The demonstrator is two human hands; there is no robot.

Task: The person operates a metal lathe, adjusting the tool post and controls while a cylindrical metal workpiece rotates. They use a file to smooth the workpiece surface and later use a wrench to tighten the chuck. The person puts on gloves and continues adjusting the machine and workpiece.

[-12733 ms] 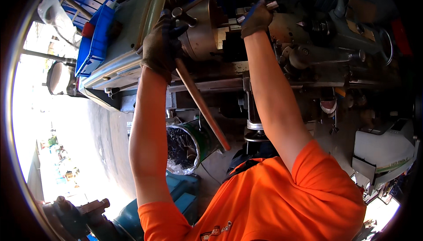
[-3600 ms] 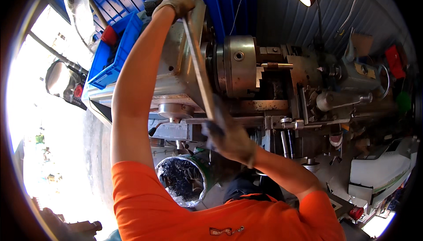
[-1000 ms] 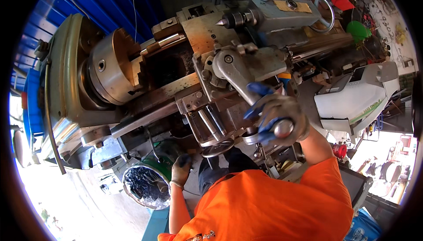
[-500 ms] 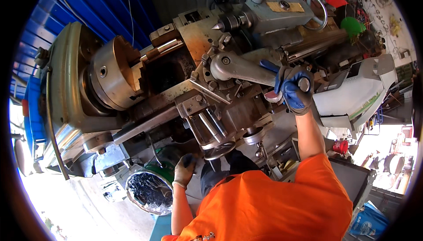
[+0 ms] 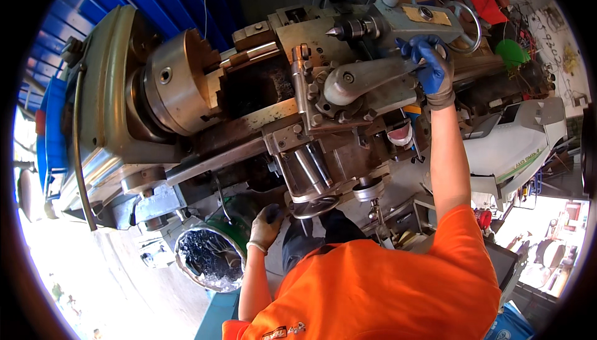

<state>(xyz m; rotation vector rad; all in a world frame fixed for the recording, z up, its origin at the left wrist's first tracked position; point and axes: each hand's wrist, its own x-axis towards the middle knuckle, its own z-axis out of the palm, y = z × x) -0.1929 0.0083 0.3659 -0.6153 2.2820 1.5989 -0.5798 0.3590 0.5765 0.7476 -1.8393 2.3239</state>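
My right hand (image 5: 434,69), in a blue-palmed glove, is closed around the outer end of the long grey tool post lever (image 5: 379,80) on a lathe. That lever reaches from its round hub over the square tool post (image 5: 339,115) toward the far right. A holder with bolts (image 5: 301,69) stands along the post's left side. My left hand (image 5: 266,225), in a light glove with dark fingertips, hangs low beside my leg. Its fingers are loosely bent and apart, with nothing visible in them. The carriage handwheel (image 5: 314,207) is just to its right, apart from it.
A big three-jaw chuck (image 5: 177,85) sits at left on the headstock (image 5: 106,91). The pointed tailstock center (image 5: 339,31) lies beyond the tool post. A bucket of dark, shiny contents (image 5: 186,246) stands at lower left. A white-and-grey panel (image 5: 497,147) is at right.
My right hand has swung the lever away from me, from pointing down-right to up-right. The tool post has turned too. My left hand stays low. The whole view has shifted slightly.
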